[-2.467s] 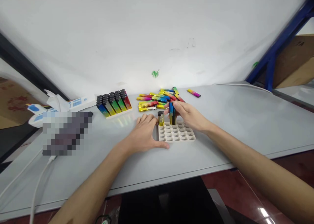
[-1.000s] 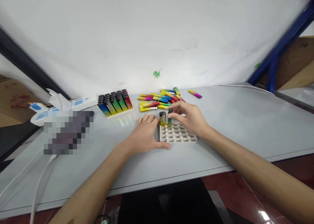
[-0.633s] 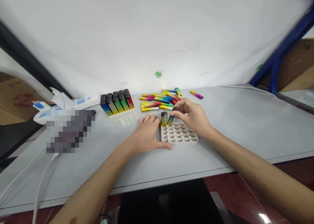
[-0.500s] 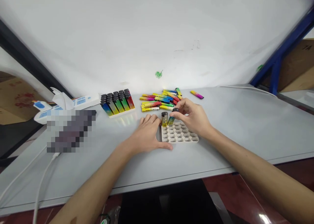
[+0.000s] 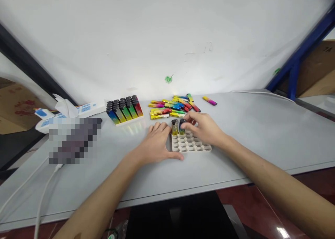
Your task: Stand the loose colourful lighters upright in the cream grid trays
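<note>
A white tray with rows of holes (image 5: 192, 149) lies on the table. In its back left corner a yellow lighter (image 5: 174, 128) stands upright. Just right of it is a blue-green lighter (image 5: 181, 127), upright in the back row, its top pinched by my right hand (image 5: 202, 126). My left hand (image 5: 157, 143) rests at the tray's left edge, thumb stretched along the front and fingers spread, holding nothing. Behind the tray lies a loose pile of coloured lighters (image 5: 172, 106).
A second tray packed with upright lighters (image 5: 125, 109) stands to the left. Farther left are a blurred dark device (image 5: 75, 141), white cables and a power strip (image 5: 89, 108). One lighter (image 5: 209, 100) lies apart at the back right, near the white wall.
The blue-green lighter has gone from tilted to upright and lower, beside the yellow one. My right hand has moved slightly left and down with it. My left hand stays in place.
</note>
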`<state>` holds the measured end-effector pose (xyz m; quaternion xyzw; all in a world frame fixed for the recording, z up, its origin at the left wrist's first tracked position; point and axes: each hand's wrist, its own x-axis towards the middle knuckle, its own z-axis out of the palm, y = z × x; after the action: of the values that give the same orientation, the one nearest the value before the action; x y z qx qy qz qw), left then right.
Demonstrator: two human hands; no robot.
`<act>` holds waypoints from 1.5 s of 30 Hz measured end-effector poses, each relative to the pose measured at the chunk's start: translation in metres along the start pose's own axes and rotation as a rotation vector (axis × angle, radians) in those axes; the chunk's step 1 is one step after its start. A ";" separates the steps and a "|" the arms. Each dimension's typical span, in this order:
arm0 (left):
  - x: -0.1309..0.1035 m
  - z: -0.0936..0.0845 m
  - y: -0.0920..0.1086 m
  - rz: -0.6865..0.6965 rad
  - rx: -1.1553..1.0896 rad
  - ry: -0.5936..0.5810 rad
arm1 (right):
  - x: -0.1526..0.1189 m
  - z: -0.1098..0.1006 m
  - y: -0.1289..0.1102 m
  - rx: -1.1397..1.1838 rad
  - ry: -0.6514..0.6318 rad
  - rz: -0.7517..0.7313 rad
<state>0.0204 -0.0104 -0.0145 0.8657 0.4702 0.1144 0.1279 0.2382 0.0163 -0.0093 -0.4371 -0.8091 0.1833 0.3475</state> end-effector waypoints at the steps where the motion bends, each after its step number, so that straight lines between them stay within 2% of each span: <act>1: 0.000 0.000 0.000 -0.001 0.000 0.002 | 0.001 -0.003 0.003 -0.008 0.024 0.016; 6: 0.002 0.000 -0.002 0.011 0.021 0.011 | 0.011 -0.016 0.043 -0.257 0.199 0.166; 9: 0.002 0.002 -0.006 -0.003 0.035 0.020 | 0.014 -0.018 0.064 -0.432 0.131 0.314; 12: 0.002 0.002 -0.010 -0.025 0.040 0.022 | 0.017 -0.015 0.071 -0.542 0.083 0.417; 17: 0.003 0.000 -0.011 -0.050 0.025 0.017 | 0.020 -0.011 0.072 -0.539 0.148 0.464; 19: 0.003 0.000 -0.011 -0.049 0.023 0.017 | 0.020 -0.015 0.073 -0.469 0.213 0.462; 21: 0.003 0.001 -0.012 -0.047 0.024 0.019 | 0.020 -0.020 0.074 -0.298 0.324 0.450; 24: 0.003 0.001 -0.012 -0.041 0.018 0.028 | 0.020 -0.026 0.070 0.113 0.472 0.443; 27: 0.003 0.001 -0.012 -0.039 0.017 0.027 | 0.021 -0.026 0.057 0.474 0.509 0.449; 30: 0.003 0.001 -0.011 -0.042 0.028 0.016 | 0.021 -0.022 0.040 0.661 0.441 0.466; 35: 0.003 0.000 -0.011 -0.037 0.034 0.011 | 0.016 -0.019 0.030 0.824 0.223 0.523; 39: 0.003 0.000 -0.012 -0.033 0.037 0.019 | 0.015 -0.018 0.030 0.899 0.197 0.572; 45: 0.003 0.003 -0.016 -0.016 0.043 0.044 | 0.012 -0.021 0.020 0.997 0.123 0.471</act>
<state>0.0108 -0.0002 -0.0226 0.8617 0.4823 0.1222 0.0996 0.2605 0.0373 -0.0015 -0.3988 -0.4829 0.5908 0.5086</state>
